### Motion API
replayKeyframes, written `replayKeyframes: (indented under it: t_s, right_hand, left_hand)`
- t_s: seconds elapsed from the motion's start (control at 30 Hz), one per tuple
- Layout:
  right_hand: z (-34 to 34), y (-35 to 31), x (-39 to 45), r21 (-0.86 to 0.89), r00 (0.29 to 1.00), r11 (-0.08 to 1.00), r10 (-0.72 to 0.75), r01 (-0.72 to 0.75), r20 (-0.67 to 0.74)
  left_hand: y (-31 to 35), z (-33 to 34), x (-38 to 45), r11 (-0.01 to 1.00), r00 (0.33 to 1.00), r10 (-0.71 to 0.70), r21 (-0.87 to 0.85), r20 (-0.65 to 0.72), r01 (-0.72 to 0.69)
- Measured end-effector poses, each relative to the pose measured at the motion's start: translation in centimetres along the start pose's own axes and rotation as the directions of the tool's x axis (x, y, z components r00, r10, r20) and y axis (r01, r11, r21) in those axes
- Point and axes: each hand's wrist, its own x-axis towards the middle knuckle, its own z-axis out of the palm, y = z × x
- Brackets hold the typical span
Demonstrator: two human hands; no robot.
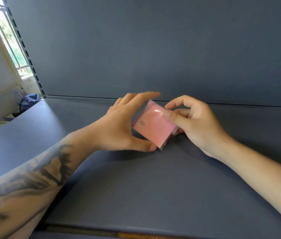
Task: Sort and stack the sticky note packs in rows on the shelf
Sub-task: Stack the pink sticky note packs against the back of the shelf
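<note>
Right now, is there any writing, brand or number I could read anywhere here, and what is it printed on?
No text here can be read.
Small grey oval sticker on the pink sticky note pack: a few lines of dark print, too small and blurred to read.
Shelf, back panel, slotted upright: no writing visible.
Left hand and right hand hold the pack.

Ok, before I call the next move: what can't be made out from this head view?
- Small round label on the clear-wrapped pink sticky note pack: print too small.
- Pack's underside: hidden by the pack itself; contact with the grey-blue shelf unclear.
- Left hand fingertips: motion-blurred.
- Right hand lower fingers: behind the pack.
- Other packs: none in view.
</note>
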Motion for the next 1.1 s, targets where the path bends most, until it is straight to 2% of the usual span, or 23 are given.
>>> replayKeyframes:
  t_s: [0.17, 0.27, 0.33, 0.4, 0.53, 0.6, 0.73, 0.9, 1.1]
  right_hand:
    - [0.3, -0.1, -0.3, -0.062, 0.999, 0.997, 0.034, -0.036, -0.027]
    - [0.6, -0.1, -0.3, -0.213, 1.000, 0.977, 0.013, -0.010, 0.016]
    - [0.9, 0.1, -0.5, -0.440, 0.996, 0.895, -0.050, 0.078, 0.075]
    - [1.2, 0.2, -1.1, -0.640, 0.979, 0.746, -0.083, 0.183, 0.184]
    - [1.8, -0.8, -2.4, -0.776, 0.927, 0.576, 0.079, 0.257, 0.366]
    - [2.0, -1.2, -2.7, -0.810, 0.912, 0.528, 0.146, 0.255, 0.383]
    - [2.2, -1.7, -2.7, -0.830, 0.892, 0.503, 0.223, 0.241, 0.394]
    - [4.2, -2.0, -1.5, -0.843, 0.863, 0.488, 0.299, 0.228, 0.406]
    - [9.5, -2.8, 0.7, -0.817, 0.859, 0.505, 0.248, 0.280, 0.448]
  left_hand:
    - [0.0, 0.0, 0.2, 0.954, 1.000, -0.013, 0.300, 0.024, 0.005]
    - [0.0, -0.3, -0.3, 0.926, 0.995, -0.097, 0.367, 0.012, 0.086]
    - [0.0, -0.9, -0.7, 0.910, 0.977, -0.211, 0.372, 0.040, 0.182]
    - [-0.4, -1.5, -1.2, 0.868, 0.943, -0.322, 0.424, 0.087, 0.258]
    - [-1.3, -2.8, -2.9, 0.792, 0.885, -0.452, 0.506, 0.112, 0.340]
    - [-2.0, -3.6, -4.4, 0.772, 0.869, -0.486, 0.511, 0.094, 0.377]
    - [-3.3, -5.2, -7.4, 0.730, 0.859, -0.512, 0.533, 0.012, 0.427]
    - [-2.5, -5.6, -9.0, 0.758, 0.897, -0.433, 0.504, -0.087, 0.414]
    - [-1.7, -3.8, -9.8, 0.704, 0.912, -0.388, 0.595, -0.133, 0.387]
